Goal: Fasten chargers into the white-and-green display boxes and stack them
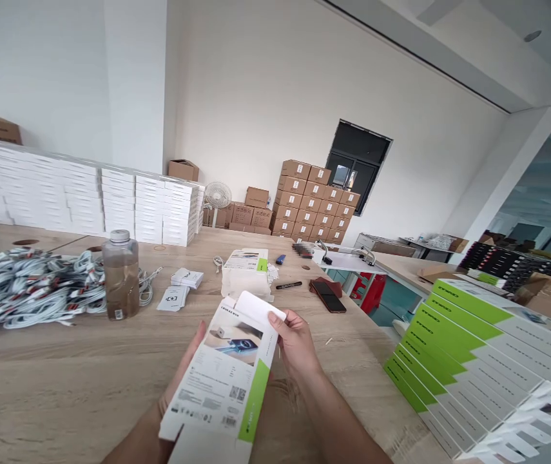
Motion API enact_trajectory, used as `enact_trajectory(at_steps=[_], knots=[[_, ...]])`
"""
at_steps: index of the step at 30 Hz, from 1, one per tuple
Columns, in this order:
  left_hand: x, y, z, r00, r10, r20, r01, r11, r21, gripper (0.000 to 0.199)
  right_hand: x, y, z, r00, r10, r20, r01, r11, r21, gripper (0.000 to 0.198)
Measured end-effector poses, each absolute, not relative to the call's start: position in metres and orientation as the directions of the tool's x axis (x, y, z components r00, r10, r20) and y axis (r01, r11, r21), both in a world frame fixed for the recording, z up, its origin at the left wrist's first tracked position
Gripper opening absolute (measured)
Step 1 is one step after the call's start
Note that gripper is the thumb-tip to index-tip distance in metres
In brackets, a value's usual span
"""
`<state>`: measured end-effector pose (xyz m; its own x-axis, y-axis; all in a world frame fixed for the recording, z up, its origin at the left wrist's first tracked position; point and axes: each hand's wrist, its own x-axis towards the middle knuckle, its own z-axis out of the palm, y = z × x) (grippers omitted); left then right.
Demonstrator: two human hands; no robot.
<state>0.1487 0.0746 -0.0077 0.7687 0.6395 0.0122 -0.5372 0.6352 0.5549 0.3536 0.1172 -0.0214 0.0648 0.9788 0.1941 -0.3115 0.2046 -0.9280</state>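
A white and green printed cardboard box (227, 377) is held in front of me above the table, with its flaps unfolded at both ends. My right hand (298, 341) is closed on the white flap at its upper right corner, thumb on top. On the other side, my left hand (185, 370) grips the box's left edge; most of its fingers are hidden beneath the cardboard. Just beyond it lie more flat white and green boxes (246, 283). Two small piles of white cards (173, 298) rest to the left of them.
A bottle of brown liquid (120, 277) stands beside a heap of white cables (38, 290). White boxes (144, 203) line the table's far left side. A phone (329, 296) and a black marker (289, 285) lie to the right. Green-and-white boxes (468, 354) are stacked at right.
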Motion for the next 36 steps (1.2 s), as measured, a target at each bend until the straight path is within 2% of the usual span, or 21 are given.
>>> enact_trajectory(at_steps=[2, 4, 6, 8, 11, 14, 17, 19, 21, 23, 25, 27, 28, 30, 34, 36], knots=[[0.155, 0.071, -0.009, 0.777, 0.630, -0.006, -0.523, 0.650, 0.551, 0.092, 0.354, 0.114, -0.017, 0.147, 0.945, 0.292, -0.091, 0.307, -0.947, 0.029], [0.159, 0.067, -0.007, 0.760, 0.646, -0.068, -0.514, 0.662, 0.546, 0.089, 0.352, 0.106, -0.011, 0.185, 0.866, 0.464, 0.191, 0.431, -0.882, 0.031], [0.160, 0.064, -0.004, 0.720, 0.687, -0.099, -0.539, 0.644, 0.543, 0.086, 0.348, 0.097, -0.003, 0.100, 0.797, 0.596, 0.385, 0.521, -0.762, 0.029], [0.159, 0.061, -0.002, 0.680, 0.726, -0.099, -0.572, 0.610, 0.549, 0.080, 0.343, 0.089, 0.003, -0.061, 0.799, 0.599, 0.446, 0.558, -0.699, 0.022], [0.158, 0.060, -0.005, 0.694, 0.712, -0.104, -0.542, 0.613, 0.575, 0.066, 0.342, 0.084, 0.007, -0.162, 0.854, 0.494, 0.395, 0.515, -0.761, 0.019], [0.157, 0.061, -0.008, 0.720, 0.673, -0.166, -0.475, 0.654, 0.588, 0.048, 0.350, 0.090, 0.006, -0.126, 0.908, 0.400, 0.169, 0.417, -0.893, 0.032], [0.155, 0.065, -0.006, 0.681, 0.701, -0.212, -0.478, 0.645, 0.596, 0.036, 0.358, 0.096, 0.004, -0.037, 0.930, 0.365, -0.016, 0.364, -0.931, 0.028], [0.152, 0.068, -0.001, 0.629, 0.753, -0.192, -0.506, 0.584, 0.635, 0.036, 0.360, 0.097, 0.002, -0.094, 0.954, 0.286, -0.032, 0.284, -0.958, 0.038], [0.146, 0.072, 0.003, 0.530, 0.835, -0.147, -0.506, 0.451, 0.735, 0.039, 0.357, 0.097, -0.003, -0.260, 0.949, 0.177, 0.003, 0.184, -0.983, 0.042], [0.141, 0.076, 0.004, 0.392, 0.915, -0.100, -0.382, 0.261, 0.886, 0.043, 0.351, 0.097, -0.010, -0.348, 0.929, 0.129, 0.018, 0.144, -0.989, 0.045], [0.137, 0.081, 0.003, 0.249, 0.968, -0.043, -0.137, 0.079, 0.987, 0.048, 0.345, 0.097, -0.017, -0.320, 0.935, 0.155, 0.014, 0.168, -0.986, 0.044], [0.134, 0.085, 0.000, 0.152, 0.988, 0.024, 0.071, -0.035, 0.997, 0.050, 0.340, 0.098, -0.023, -0.275, 0.945, 0.178, 0.000, 0.185, -0.983, 0.043], [0.134, 0.086, 0.000, 0.119, 0.991, 0.063, 0.114, -0.076, 0.991, 0.050, 0.338, 0.099, -0.024, -0.262, 0.948, 0.180, -0.010, 0.184, -0.983, 0.043], [0.134, 0.088, 0.000, 0.053, 0.992, 0.116, 0.075, -0.120, 0.990, 0.054, 0.336, 0.100, -0.025, -0.234, 0.955, 0.181, -0.035, 0.177, -0.984, 0.045], [0.138, 0.084, 0.007, -0.070, 0.988, 0.138, -0.146, -0.147, 0.978, 0.094, 0.338, 0.098, -0.016, -0.176, 0.953, 0.246, -0.141, 0.223, -0.965, 0.038], [0.141, 0.081, 0.010, -0.035, 0.988, 0.151, -0.176, -0.155, 0.972, 0.100, 0.341, 0.096, -0.009, -0.205, 0.945, 0.255, -0.229, 0.207, -0.951, 0.057]])
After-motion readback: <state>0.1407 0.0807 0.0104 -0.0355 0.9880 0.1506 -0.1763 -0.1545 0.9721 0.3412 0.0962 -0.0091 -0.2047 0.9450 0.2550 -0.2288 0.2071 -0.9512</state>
